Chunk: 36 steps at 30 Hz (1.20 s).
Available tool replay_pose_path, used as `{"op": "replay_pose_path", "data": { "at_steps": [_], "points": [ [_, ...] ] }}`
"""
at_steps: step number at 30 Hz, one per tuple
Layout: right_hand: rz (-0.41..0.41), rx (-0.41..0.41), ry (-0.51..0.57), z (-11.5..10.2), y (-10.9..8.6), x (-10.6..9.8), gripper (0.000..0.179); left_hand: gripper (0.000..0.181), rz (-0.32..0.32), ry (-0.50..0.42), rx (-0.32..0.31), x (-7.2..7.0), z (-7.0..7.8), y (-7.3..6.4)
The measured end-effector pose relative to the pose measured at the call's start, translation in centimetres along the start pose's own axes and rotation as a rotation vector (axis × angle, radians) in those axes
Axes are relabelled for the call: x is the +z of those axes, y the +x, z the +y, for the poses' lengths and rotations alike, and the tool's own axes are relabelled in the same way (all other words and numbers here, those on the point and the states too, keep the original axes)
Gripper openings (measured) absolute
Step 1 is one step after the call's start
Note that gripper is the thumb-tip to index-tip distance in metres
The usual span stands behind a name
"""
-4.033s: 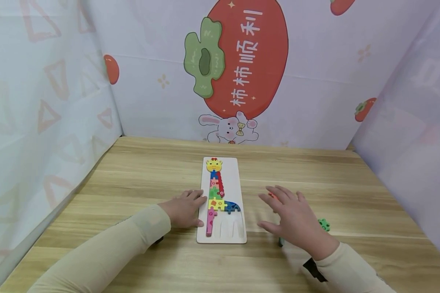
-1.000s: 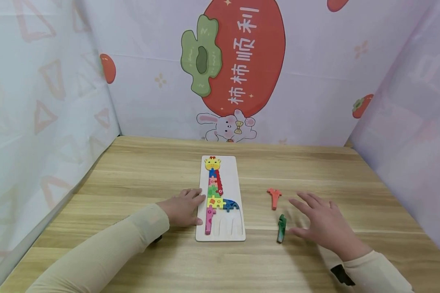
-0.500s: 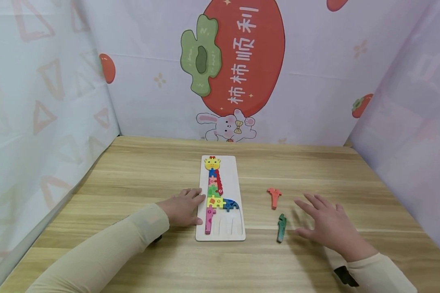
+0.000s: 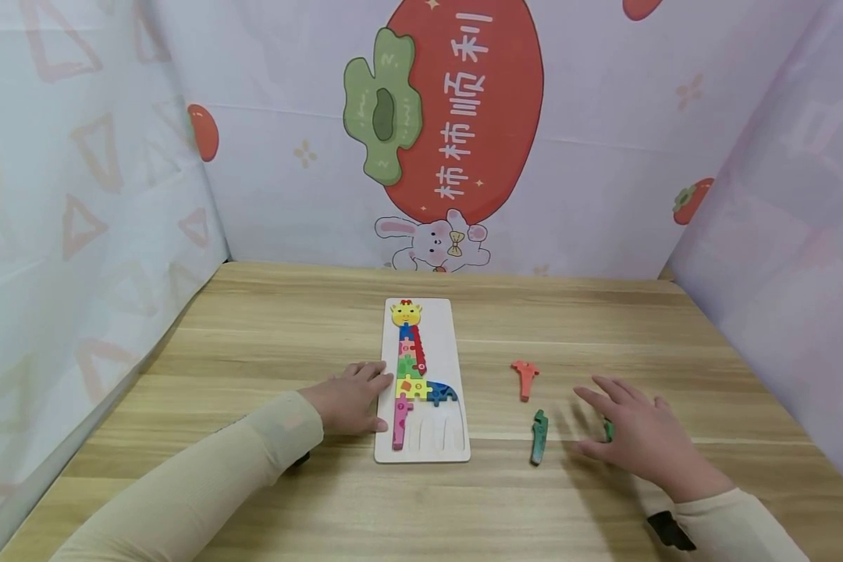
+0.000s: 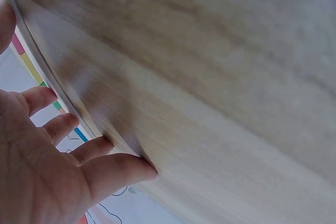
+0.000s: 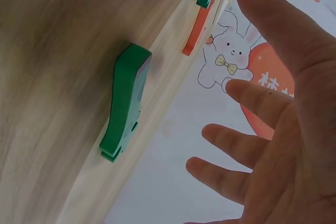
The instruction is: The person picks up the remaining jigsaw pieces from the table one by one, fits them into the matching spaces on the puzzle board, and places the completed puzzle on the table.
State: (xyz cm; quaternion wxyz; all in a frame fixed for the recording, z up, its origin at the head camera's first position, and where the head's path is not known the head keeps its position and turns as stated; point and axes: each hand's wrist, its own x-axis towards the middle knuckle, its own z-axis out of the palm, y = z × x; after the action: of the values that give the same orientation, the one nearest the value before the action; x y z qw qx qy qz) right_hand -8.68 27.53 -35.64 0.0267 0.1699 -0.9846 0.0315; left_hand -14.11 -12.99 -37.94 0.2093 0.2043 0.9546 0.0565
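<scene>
A white puzzle board (image 4: 444, 343) holds a giraffe of coloured jigsaw pieces, with a yellow head (image 4: 406, 314), a blue rump piece (image 4: 441, 393) and a pink leg (image 4: 399, 428). Pale bare recesses show at its lower right. My left hand (image 4: 346, 400) rests along the board's left edge, fingers spread. My right hand (image 4: 646, 437) hovers to the right of the board with loose fingers, holding nothing. Partly hidden beneath it is a green puzzle piece (image 4: 608, 430), shown standing on edge in the right wrist view (image 6: 125, 98).
Between board and right hand lie an orange puzzle piece (image 4: 525, 379) and a dark green puzzle piece (image 4: 539, 439). The wooden table (image 4: 309, 328) is enclosed by printed cloth walls (image 4: 288, 203) at the back and both sides.
My right hand has drifted right and slightly toward me, away from the orange piece, uncovering it and the dark green piece. My left hand stays at the board's edge.
</scene>
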Motion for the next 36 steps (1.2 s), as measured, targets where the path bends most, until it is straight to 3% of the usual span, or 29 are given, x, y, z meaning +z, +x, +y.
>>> {"op": "replay_pose_path", "data": {
  "at_steps": [36],
  "points": [
    [-0.106, 0.084, 0.020, 1.7, -0.9, 0.0, 0.091, 0.081, 0.001, -0.004, 0.006, -0.3, 0.4, -0.5]
  ]
}}
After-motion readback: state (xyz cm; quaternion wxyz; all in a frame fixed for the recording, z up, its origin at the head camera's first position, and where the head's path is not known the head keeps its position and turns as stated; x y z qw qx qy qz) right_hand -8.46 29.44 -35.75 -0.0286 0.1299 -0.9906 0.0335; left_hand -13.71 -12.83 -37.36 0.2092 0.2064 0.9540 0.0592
